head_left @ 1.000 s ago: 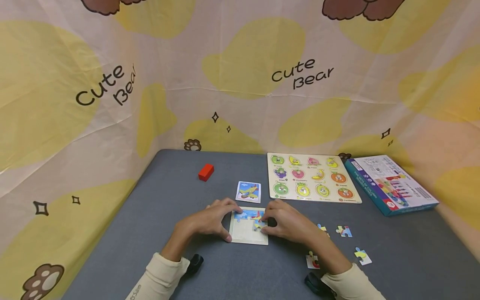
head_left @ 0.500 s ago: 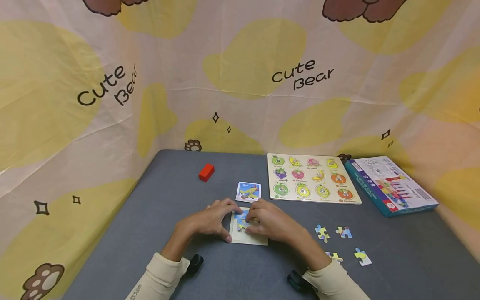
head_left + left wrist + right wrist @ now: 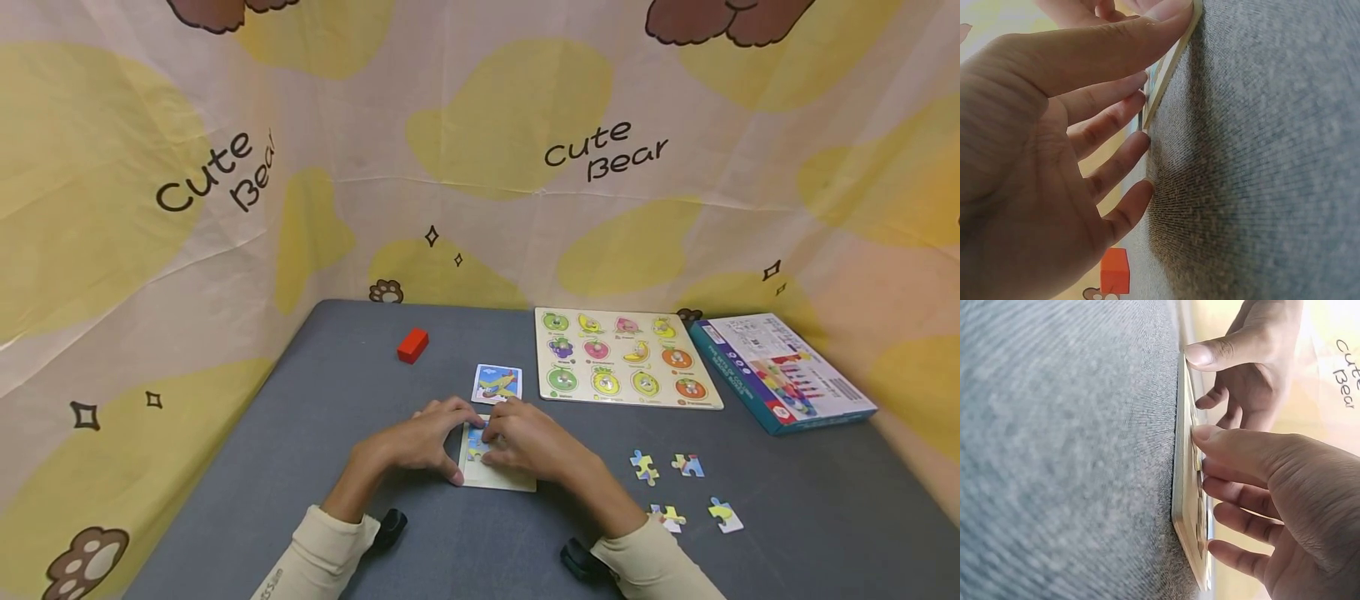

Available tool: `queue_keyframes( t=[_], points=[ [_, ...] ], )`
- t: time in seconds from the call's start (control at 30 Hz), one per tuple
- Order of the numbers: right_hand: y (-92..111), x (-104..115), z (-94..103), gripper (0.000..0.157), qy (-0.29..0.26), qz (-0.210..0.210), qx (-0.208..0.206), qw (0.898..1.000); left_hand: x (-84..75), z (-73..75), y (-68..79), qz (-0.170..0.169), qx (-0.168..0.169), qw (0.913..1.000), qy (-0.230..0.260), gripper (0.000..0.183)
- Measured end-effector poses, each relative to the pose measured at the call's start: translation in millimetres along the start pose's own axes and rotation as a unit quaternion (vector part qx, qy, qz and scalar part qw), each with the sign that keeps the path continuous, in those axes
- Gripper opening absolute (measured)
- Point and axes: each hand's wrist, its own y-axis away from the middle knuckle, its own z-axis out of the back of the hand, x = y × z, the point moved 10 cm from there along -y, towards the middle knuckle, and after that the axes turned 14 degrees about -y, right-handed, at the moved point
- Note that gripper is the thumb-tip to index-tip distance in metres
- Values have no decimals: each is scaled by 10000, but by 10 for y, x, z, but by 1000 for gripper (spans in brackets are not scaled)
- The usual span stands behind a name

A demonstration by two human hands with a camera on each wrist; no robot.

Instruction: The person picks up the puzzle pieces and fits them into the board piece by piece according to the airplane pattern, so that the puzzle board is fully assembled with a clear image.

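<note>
Head view gives me both hands at a puzzle tray [image 3: 512,477] on the gray surface [image 3: 315,417]: the left hand [image 3: 427,439], thumb and fingers apart, touches its left side, while the right hand [image 3: 536,443] pinches a puzzle piece [image 3: 475,451] in its left part. I see four loose pieces [image 3: 724,515] to the right and an airplane card [image 3: 497,384] beyond its far edge.

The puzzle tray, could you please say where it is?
In the head view, the puzzle tray lies at lower centre, the left hand at its left edge, the right hand over it, the airplane card just beyond.
</note>
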Motion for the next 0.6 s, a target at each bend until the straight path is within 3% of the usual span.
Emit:
queue_keyframes(
  t=[0.6],
  points=[
    [13, 6, 2, 19, -8, -174, -100, 9998, -20, 16, 9, -101, -66, 9999, -87, 73]
  ],
)
